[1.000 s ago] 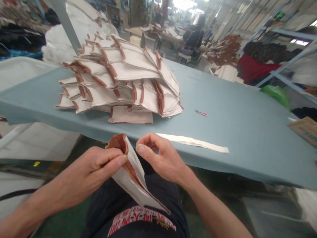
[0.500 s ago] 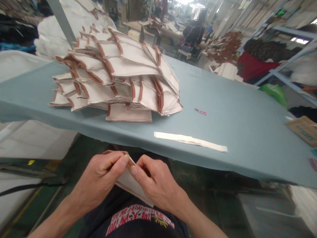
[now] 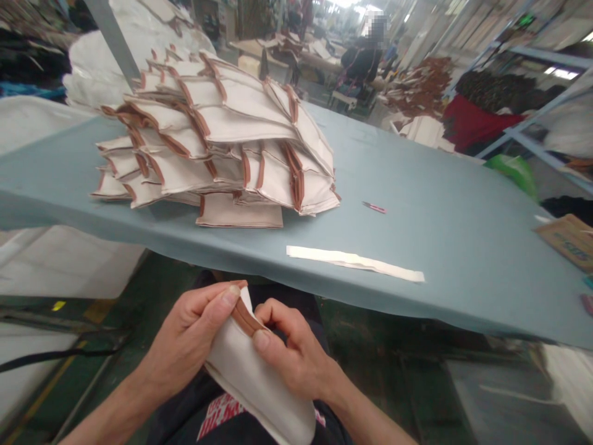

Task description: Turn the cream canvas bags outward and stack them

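A white fabric pouch with a brown-trimmed edge is held over my lap, in front of the table. My left hand is closed on one end of the brown edge, thumb on top. Just to its right, my right hand pinches the same edge, its thumb pressed on the trim. Between the two thumbs the edge stands slightly parted, showing white inside. On the table beyond lies a big pile of similar pouches, white with brown edges. A white strip lies near the table's front edge.
Pink-handled thread snips lie on the blue-grey table, right of the pile. A cardboard box and a green bag are at the right end. A person sits far behind.
The pouch has turned so that more of its white face hangs down toward my lap. Both hands keep their hold on the brown edge, now a little farther apart.
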`<control>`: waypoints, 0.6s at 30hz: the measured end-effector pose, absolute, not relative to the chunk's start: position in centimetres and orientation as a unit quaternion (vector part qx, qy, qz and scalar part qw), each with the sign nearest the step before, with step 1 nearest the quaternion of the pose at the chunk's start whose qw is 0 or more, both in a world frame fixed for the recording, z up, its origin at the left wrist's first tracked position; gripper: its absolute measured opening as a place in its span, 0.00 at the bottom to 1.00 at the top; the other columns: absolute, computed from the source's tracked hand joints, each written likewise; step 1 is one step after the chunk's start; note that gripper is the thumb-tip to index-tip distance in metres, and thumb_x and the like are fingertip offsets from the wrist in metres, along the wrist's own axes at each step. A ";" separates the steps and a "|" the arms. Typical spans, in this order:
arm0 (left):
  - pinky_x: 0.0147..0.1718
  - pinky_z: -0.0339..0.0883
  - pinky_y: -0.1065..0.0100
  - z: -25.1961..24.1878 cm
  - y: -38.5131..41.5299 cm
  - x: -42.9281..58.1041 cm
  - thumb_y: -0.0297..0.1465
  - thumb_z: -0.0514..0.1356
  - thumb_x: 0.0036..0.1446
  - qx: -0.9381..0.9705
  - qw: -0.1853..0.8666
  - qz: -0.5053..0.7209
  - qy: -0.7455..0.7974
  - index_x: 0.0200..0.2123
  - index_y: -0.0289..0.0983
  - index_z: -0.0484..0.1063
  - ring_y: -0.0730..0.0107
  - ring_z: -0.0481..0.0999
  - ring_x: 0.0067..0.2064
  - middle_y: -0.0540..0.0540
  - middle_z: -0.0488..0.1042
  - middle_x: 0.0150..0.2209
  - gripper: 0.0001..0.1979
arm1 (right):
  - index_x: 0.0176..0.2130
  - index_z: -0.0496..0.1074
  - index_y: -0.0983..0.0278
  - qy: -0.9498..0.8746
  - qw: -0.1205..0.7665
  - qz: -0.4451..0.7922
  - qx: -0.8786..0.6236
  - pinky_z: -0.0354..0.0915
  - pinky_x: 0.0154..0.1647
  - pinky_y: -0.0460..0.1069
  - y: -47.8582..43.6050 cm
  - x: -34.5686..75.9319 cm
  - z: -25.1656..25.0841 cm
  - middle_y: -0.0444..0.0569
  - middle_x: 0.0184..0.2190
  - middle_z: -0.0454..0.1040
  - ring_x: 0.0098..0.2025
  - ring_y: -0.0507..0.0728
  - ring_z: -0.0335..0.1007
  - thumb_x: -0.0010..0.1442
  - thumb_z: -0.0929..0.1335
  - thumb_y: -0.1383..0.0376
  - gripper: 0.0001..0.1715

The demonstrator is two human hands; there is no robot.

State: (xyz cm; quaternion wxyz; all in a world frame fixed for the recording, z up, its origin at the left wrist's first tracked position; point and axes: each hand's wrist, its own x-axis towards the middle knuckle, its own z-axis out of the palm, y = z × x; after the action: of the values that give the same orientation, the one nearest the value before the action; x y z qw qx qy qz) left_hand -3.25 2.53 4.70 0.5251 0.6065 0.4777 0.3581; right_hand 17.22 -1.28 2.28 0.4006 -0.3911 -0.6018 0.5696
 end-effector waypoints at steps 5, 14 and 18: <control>0.25 0.63 0.69 4.4 2.5 -3.2 0.52 0.62 0.71 0.576 0.555 0.355 0.484 0.23 0.40 0.71 0.68 0.65 0.27 0.52 0.68 0.24 0.28 | 0.31 0.63 0.59 -0.645 0.344 0.550 -0.403 0.52 0.28 0.47 -0.6 17.8 2.7 0.36 0.24 0.60 0.26 0.50 0.54 0.73 0.71 0.45 0.28; 0.28 0.71 0.69 4.3 1.4 -2.7 0.61 0.72 0.60 0.472 0.637 0.348 0.500 0.22 0.37 0.75 0.67 0.71 0.28 0.48 0.75 0.25 0.33 | 0.25 0.54 0.57 -0.672 0.372 0.509 -0.389 0.48 0.26 0.48 0.0 17.4 1.0 0.35 0.20 0.53 0.23 0.49 0.48 0.73 0.70 0.39 0.38; 0.23 0.71 0.69 4.4 -0.1 -1.3 0.65 0.79 0.48 0.275 0.740 0.352 0.503 0.27 0.38 0.75 0.68 0.71 0.25 0.50 0.76 0.25 0.36 | 0.26 0.53 0.56 -0.686 0.413 0.483 -0.355 0.50 0.26 0.49 -0.2 16.7 -1.0 0.36 0.20 0.55 0.22 0.50 0.48 0.74 0.68 0.38 0.37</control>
State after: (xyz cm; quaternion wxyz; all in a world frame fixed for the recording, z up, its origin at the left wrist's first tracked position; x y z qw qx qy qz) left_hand -1.28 -0.11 4.45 0.7397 0.2748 0.5034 0.3520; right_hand 16.75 -0.22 -0.96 0.4133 -0.3553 -0.6855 0.4827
